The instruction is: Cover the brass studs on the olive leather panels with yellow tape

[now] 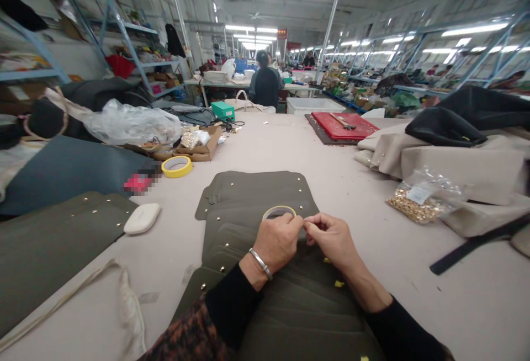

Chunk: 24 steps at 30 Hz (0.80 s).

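Tape roll (280, 207) is looking light and stiff, rim-graspable, left hand (276, 242) gripping it, right hand (333, 239) pinching closed, contents unclear.

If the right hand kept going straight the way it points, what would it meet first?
Most likely the left hand, right at the fingertips of the right hand; whether they already touch is unclear.
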Available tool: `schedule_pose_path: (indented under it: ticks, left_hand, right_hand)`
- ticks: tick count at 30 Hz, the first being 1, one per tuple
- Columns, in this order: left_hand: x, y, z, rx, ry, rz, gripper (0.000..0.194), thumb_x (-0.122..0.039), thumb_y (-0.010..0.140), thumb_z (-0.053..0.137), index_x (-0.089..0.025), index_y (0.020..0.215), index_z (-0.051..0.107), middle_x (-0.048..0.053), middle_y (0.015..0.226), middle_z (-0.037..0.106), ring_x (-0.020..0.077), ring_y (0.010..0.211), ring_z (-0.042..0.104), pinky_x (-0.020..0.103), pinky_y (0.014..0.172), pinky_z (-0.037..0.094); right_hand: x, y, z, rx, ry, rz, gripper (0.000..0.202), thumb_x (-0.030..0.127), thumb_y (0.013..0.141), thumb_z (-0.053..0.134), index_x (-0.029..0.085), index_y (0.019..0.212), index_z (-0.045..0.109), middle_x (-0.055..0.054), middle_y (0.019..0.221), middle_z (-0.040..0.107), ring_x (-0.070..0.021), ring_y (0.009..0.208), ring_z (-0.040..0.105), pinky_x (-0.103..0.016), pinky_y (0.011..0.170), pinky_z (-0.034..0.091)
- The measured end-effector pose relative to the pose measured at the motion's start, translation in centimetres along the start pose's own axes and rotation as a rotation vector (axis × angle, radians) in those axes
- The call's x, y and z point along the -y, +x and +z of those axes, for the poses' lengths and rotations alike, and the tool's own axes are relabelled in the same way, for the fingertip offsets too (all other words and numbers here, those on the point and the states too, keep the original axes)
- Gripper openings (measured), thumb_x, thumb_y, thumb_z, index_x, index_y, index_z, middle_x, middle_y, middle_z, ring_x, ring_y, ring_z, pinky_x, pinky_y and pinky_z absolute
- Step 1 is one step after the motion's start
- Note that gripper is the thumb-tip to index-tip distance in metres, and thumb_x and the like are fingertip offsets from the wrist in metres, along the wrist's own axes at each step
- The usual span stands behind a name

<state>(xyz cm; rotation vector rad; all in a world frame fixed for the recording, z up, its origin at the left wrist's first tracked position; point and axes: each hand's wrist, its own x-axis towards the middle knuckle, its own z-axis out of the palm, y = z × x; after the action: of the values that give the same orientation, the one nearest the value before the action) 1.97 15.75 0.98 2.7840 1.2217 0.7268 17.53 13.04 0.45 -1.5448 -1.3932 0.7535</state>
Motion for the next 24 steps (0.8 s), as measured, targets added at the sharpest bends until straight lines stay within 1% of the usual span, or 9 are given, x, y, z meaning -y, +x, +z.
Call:
schedule_pose_path:
  ticks: [2,6,8,10,12,15,18,21,24]
  left_hand:
    - [0.1,0.0,0.1,-0.052,0.02,-0.015,0.022,-0.019,0.091,0.038,-0.02,0.08,0.057,0.002,0.075,0.06,0.0147,0.063,0.055,0.028,0.052,0.034]
    - [0.7,-0.1,0.2,-0.193,0.022,-0.042,0.021,-0.019,0.092,0.039,-0.02,0.078,0.055,0.001,0.071,0.059,0.0146,0.061,0.054,0.029,0.052,0.033]
    - [0.7,-0.1,0.0,-0.262,0.027,-0.047,0.022,-0.019,0.092,0.039,-0.019,0.076,0.054,0.001,0.069,0.058,0.0145,0.059,0.053,0.028,0.051,0.032]
    - [0.3,-0.3,-0.3,-0.307,0.015,-0.021,0.022,-0.019,0.092,0.039,-0.019,0.075,0.054,0.001,0.068,0.057,0.0143,0.059,0.052,0.028,0.052,0.033]
    - [-0.5,-0.5,-0.6,-0.317,-0.02,0.041,0.023,-0.018,0.092,0.038,-0.019,0.075,0.054,0.001,0.068,0.056,0.0142,0.061,0.052,0.027,0.055,0.035]
    - [-1.3,-0.6,-0.5,-0.268,-0.06,0.098,0.024,-0.019,0.094,0.037,-0.019,0.078,0.054,0.001,0.069,0.056,0.0138,0.062,0.052,0.026,0.059,0.038]
    - [-1.0,-0.2,0.3,-0.13,0.008,-0.008,0.02,-0.019,0.094,0.039,-0.019,0.081,0.055,0.003,0.074,0.059,0.0159,0.066,0.055,0.027,0.06,0.041]
    - [-0.5,0.3,1.0,0.054,0.078,-0.115,0.017,-0.018,0.093,0.039,-0.019,0.088,0.055,0.004,0.08,0.062,0.0203,0.073,0.057,0.031,0.064,0.044]
    - [-0.5,0.4,1.3,0.182,0.099,-0.109,0.016,-0.016,0.092,0.038,-0.019,0.095,0.054,0.006,0.088,0.062,0.0231,0.082,0.057,0.035,0.07,0.046]
  right_hand:
    - [0.4,0.3,0.5,0.003,0.06,0.032,0.018,0.032,0.075,0.058,0.016,0.071,0.065,-0.001,0.053,0.062,-0.0141,0.047,0.058,-0.023,0.049,0.047]
    - [1.8,0.7,1.4,-0.093,-0.08,-0.081,0.015,0.028,0.072,0.058,0.016,0.07,0.067,-0.003,0.059,0.065,-0.0149,0.054,0.06,-0.023,0.052,0.048]
    - [2.0,1.1,1.7,-0.112,-0.1,-0.096,0.015,0.026,0.071,0.058,0.016,0.07,0.068,-0.003,0.06,0.066,-0.0149,0.054,0.06,-0.023,0.052,0.048]
    - [1.7,1.6,1.7,-0.121,-0.038,-0.05,0.014,0.026,0.07,0.059,0.015,0.07,0.067,-0.002,0.06,0.066,-0.0143,0.052,0.06,-0.023,0.051,0.048]
    - [0.7,2.4,1.3,-0.157,0.068,0.062,0.014,0.027,0.067,0.061,0.014,0.068,0.066,-0.001,0.056,0.063,-0.0136,0.049,0.058,-0.023,0.048,0.049]
    - [-1.1,3.5,0.2,-0.178,0.208,0.193,0.018,0.032,0.065,0.064,0.014,0.065,0.062,0.0,0.051,0.059,-0.0129,0.045,0.056,-0.024,0.046,0.05]
    - [-2.6,4.5,-0.4,-0.101,0.27,0.127,0.027,0.039,0.067,0.068,0.013,0.072,0.064,-0.002,0.06,0.064,-0.0149,0.054,0.062,-0.027,0.055,0.055]
    - [-3.4,5.4,0.0,-0.054,0.303,0.09,0.033,0.045,0.067,0.067,0.013,0.076,0.063,-0.005,0.068,0.067,-0.0172,0.063,0.066,-0.03,0.061,0.056]
    - [-4.2,6.1,0.8,-0.043,0.259,0.106,0.03,0.041,0.065,0.068,0.014,0.078,0.064,-0.005,0.068,0.068,-0.0169,0.064,0.066,-0.029,0.061,0.055]
